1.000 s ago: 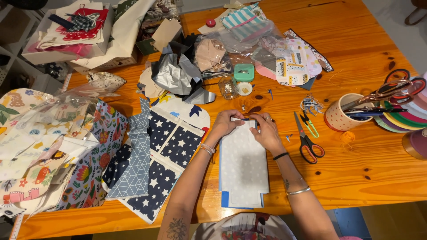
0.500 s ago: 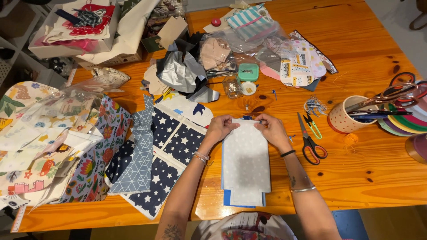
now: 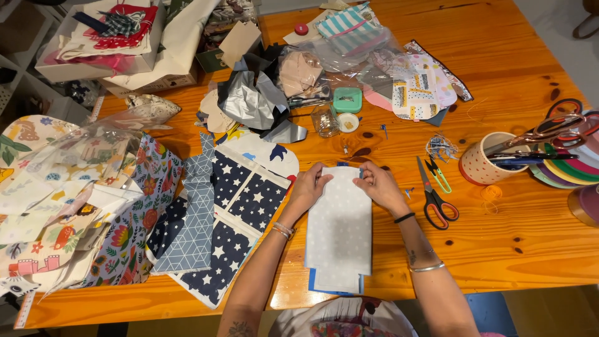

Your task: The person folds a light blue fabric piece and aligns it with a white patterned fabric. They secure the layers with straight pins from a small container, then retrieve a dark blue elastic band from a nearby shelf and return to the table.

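**Both hands spread to the top corners of the pale fabric piece**

Since the earlier frames, the hands have parted from a tight pinch at the middle of the top edge and now sit at its two corners. Left hand [image 3: 310, 189] has its grip closed on the upper left corner of the pale dotted fabric piece [image 3: 340, 234], fingers curled over the edge. Right hand [image 3: 379, 186] pinches the upper right corner in the same way. That piece lies flat on the wooden surface [image 3: 530, 249], long side running toward the person, with a blue layer peeking out at its lower edge.

Just left of it lies navy star-print fabric [image 3: 240, 212], partly overlapped by a blue-grey geometric strip [image 3: 193, 218], and beyond that floral fabric [image 3: 143, 206]. Right of the right hand lie red-handled scissors [image 3: 433, 196] and small green snips [image 3: 437, 175]. Farther right stands a dotted cup [image 3: 477, 167] holding more scissors.
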